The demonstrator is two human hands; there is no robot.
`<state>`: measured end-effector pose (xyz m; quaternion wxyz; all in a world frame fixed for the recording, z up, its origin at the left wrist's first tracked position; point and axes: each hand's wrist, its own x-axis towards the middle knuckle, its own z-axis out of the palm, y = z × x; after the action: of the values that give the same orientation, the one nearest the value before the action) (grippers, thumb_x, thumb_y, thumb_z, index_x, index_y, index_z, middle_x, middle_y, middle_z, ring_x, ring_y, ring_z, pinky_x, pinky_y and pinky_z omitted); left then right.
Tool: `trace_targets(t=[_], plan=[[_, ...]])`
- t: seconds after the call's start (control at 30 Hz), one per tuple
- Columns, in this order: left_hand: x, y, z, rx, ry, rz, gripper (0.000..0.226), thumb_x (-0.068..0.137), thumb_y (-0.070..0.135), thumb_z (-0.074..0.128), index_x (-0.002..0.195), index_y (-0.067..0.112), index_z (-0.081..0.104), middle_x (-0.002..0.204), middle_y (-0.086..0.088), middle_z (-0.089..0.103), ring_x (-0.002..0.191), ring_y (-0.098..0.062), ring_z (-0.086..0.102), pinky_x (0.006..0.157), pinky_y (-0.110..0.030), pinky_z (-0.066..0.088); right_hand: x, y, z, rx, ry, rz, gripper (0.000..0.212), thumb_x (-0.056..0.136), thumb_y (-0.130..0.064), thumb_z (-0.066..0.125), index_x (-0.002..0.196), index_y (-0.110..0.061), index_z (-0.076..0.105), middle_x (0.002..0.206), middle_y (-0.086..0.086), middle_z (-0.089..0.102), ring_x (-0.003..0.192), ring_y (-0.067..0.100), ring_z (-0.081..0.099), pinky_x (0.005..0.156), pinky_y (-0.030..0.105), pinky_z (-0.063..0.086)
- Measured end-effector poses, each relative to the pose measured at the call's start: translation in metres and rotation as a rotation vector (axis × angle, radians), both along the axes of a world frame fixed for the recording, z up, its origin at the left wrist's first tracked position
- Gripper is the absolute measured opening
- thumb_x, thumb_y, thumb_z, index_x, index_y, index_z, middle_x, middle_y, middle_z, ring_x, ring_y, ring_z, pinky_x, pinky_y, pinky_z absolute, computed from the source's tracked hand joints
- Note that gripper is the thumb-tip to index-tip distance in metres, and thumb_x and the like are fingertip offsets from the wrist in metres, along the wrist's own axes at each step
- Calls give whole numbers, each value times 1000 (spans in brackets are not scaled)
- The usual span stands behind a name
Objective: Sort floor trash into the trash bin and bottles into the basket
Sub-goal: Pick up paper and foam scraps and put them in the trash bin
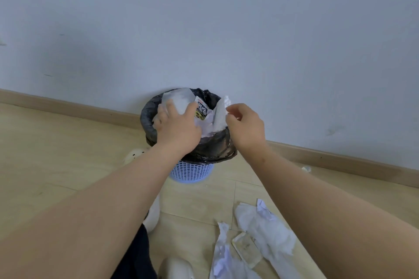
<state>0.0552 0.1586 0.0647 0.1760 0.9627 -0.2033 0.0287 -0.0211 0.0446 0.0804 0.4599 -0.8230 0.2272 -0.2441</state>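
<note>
Blue lattice plastic trash bin (192, 171) with black liner sits at the wall; left hand (176, 127), fingers spread flat, presses white plastic wrapper (181, 99) into it. Right hand (246, 127) pinches crumpled white paper (221, 115) at bin's right rim. White paper scraps (265, 231) lie on floor nearby.

**Bare arms, black cloth, white clogs**

From the left hand (176, 129) and the right hand (247, 129), bare forearms run to the frame's edges. Black cloth (136, 256) shows under the left arm, its cut hidden. A white clog (134, 156) has round holes in its toe. A second white shoe (176, 266) shows at the bottom edge.
</note>
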Motion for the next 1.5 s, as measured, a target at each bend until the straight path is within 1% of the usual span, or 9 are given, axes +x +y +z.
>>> trace_targets(t=[0.1, 0.2, 0.37, 0.63, 0.83, 0.93, 1.2, 1.37, 1.5], plan=[[-31, -12, 5, -5, -310, -147, 37, 90, 17, 46, 128, 15, 44, 127, -14, 39, 117, -34, 37, 94, -39, 33, -28, -8, -8, 48, 27, -68, 29, 91, -10, 43, 115, -13, 59, 96, -5, 55, 85, 13, 51, 74, 22, 38], [-66, -30, -3, 86, -353, -457, 25, 90, 12, 44, 114, 9, 52, 112, -13, 45, 101, -33, 47, 70, -35, 32, -64, -25, -35, 62, 113, -136, 30, 90, -9, 43, 116, -12, 58, 88, -5, 54, 68, 6, 49, 58, 21, 40], [-104, -56, -68, 583, 120, -775, 31, 96, 14, 42, 126, 16, 47, 127, -10, 39, 104, -30, 52, 70, -33, 39, -115, -54, -97, 97, 370, -226, 35, 89, -5, 41, 119, -11, 57, 87, -4, 51, 62, 5, 46, 61, 23, 37], [-91, -48, -136, 807, 509, -788, 64, 86, 33, 66, 139, 20, 34, 136, -12, 29, 111, -32, 51, 75, -32, 42, -119, -83, -170, 69, 670, -165, 41, 91, -5, 39, 129, -14, 51, 112, 8, 56, 87, 21, 54, 73, 26, 39], [-79, -33, -176, 669, 493, -864, 62, 76, 35, 73, 128, 24, 41, 118, -5, 34, 97, -27, 52, 64, -30, 41, -87, -92, -212, -211, 885, 64, 55, 92, -7, 34, 141, -30, 36, 138, 7, 42, 119, 30, 44, 95, 35, 41], [-72, -37, -181, 601, 506, -850, 47, 78, 28, 71, 118, 17, 47, 105, -2, 33, 83, -23, 47, 58, -28, 36, -80, -89, -217, -311, 946, 76, 52, 91, -6, 33, 135, -33, 40, 128, 7, 41, 114, 29, 40, 89, 35, 41], [-63, -44, -178, 483, 519, -643, 20, 83, 5, 57, 81, 15, 40, 99, -3, 35, 81, -22, 43, 67, -28, 35, -89, -92, -211, -141, 864, -38, 23, 93, -11, 38, 104, -14, 58, 108, 9, 60, 97, 28, 56, 83, 35, 47], [-59, -43, -160, 474, 507, -594, 19, 83, 6, 58, 100, 12, 64, 112, -5, 54, 98, -25, 58, 71, -30, 45, -105, -98, -192, -56, 753, -144, 33, 92, -6, 35, 112, -19, 58, 110, 6, 64, 99, 26, 59, 87, 34, 47], [-52, -42, -128, 403, 617, -483, 20, 89, 15, 55, 106, 16, 66, 101, -5, 65, 89, -26, 67, 69, -31, 56, -114, -98, -174, -4, 651, -185, 36, 94, -8, 35, 122, -19, 56, 110, 8, 64, 89, 25, 59, 75, 31, 47]])
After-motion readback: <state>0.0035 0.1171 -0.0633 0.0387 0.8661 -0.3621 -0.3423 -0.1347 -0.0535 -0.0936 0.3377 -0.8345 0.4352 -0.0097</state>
